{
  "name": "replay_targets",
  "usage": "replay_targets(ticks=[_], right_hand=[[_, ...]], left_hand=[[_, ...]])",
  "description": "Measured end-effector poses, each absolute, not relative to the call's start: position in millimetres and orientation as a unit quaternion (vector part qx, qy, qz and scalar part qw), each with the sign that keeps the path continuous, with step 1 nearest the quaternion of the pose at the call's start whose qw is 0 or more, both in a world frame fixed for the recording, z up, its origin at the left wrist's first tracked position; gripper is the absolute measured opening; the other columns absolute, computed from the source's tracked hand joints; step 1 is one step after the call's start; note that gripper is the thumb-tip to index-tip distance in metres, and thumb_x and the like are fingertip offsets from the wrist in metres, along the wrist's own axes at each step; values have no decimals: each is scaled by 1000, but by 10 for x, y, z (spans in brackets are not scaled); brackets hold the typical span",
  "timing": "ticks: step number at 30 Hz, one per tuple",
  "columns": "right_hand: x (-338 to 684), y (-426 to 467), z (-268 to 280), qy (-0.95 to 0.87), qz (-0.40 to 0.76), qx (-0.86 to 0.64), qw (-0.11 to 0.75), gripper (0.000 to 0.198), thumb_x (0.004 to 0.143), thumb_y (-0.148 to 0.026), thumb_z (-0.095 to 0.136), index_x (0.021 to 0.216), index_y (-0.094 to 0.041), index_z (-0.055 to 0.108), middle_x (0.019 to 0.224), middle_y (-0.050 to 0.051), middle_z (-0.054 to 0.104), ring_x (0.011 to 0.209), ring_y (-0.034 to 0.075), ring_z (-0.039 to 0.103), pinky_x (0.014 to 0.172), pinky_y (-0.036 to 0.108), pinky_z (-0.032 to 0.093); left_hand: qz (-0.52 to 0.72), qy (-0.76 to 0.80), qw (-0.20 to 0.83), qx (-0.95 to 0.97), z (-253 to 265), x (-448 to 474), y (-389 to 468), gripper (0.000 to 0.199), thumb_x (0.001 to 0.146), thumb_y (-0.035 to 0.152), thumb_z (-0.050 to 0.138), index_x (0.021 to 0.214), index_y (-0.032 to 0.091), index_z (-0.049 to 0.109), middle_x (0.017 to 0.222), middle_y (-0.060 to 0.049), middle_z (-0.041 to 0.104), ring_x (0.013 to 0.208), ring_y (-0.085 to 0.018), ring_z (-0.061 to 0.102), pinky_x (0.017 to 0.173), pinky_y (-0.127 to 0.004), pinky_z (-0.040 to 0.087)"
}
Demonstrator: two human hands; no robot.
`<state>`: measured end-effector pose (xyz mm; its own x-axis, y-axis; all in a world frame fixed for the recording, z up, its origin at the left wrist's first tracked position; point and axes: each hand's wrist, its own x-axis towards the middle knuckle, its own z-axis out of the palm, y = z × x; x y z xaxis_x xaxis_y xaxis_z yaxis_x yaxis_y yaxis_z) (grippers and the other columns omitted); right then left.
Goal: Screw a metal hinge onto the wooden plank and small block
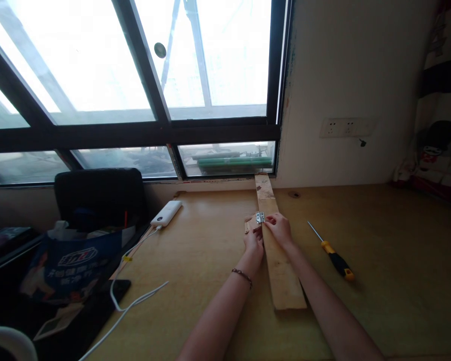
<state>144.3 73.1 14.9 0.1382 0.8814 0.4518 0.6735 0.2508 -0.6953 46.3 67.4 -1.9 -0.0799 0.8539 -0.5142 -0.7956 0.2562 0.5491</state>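
Centrally, a metal hinge bridges the plank's left edge and a small wood block; the left hand grips the block. The right hand's fingers curl beside the hinge, their hold unclear. Table surface stretches leftward to a power bank, rightward to a screwdriver.

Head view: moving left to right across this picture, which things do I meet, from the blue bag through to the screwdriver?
Blue bag → white device with a cable plugged in → left hand → right hand → screwdriver.
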Motion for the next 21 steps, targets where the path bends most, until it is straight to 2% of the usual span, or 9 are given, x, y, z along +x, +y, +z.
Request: replay_targets(ticks=[4,7,11,14,17,19,21], right_hand=[[1725,385,216,-660,65,-598,450,29,75,-27,56,102,-18,60,94,9,62,84,21,58,76,32,45],[2164,16,175,-637,-36,-675,370,32,78,-30,51,108,-17,56,102,13,60,97,26,53,85,39,39],[2676,-430,-26,-560,-103,-798,198,36,77,-32,53,107,-13,54,97,19,59,91,31,54,78,42,39],[2841,-587,-147,-529,-80,-832,149,28,78,-31,50,100,-13,56,91,19,58,84,29,57,68,38,41],[2862,-612,-131,-517,-33,-835,186,22,79,-29,46,84,-13,59,87,18,59,82,28,58,65,35,41],[2789,-636,-46,-493,33,-822,284,23,78,-32,45,76,-14,59,82,17,60,79,27,59,65,35,42],[2609,-718,74,-439,160,-775,425,27,76,-39,44,74,-16,58,75,12,62,72,25,59,61,33,44]], left_hand=[[540,439,714,78,16,194,422,15,75,10,47,65,13,57,71,-11,65,66,-15,64,71,-28,50],[534,460,683,192,74,-104,159,8,68,8,58,72,13,64,82,-11,67,76,-14,64,81,-28,47],[544,469,539,441,205,-414,-206,17,64,14,67,80,16,70,93,-12,67,91,-21,62,93,-35,41],[536,448,411,585,268,-485,-447,14,68,15,64,78,21,71,96,-10,67,101,-23,58,97,-40,38],[513,402,301,696,290,-458,-639,22,73,11,56,82,26,71,103,-7,66,112,-23,52,98,-42,39],[489,368,241,753,307,-419,-734,30,77,9,50,90,27,69,110,-6,63,118,-22,46,99,-43,39],[462,339,187,798,343,-374,-799,37,79,8,45,103,28,64,117,-6,59,122,-21,42,101,-43,36]])
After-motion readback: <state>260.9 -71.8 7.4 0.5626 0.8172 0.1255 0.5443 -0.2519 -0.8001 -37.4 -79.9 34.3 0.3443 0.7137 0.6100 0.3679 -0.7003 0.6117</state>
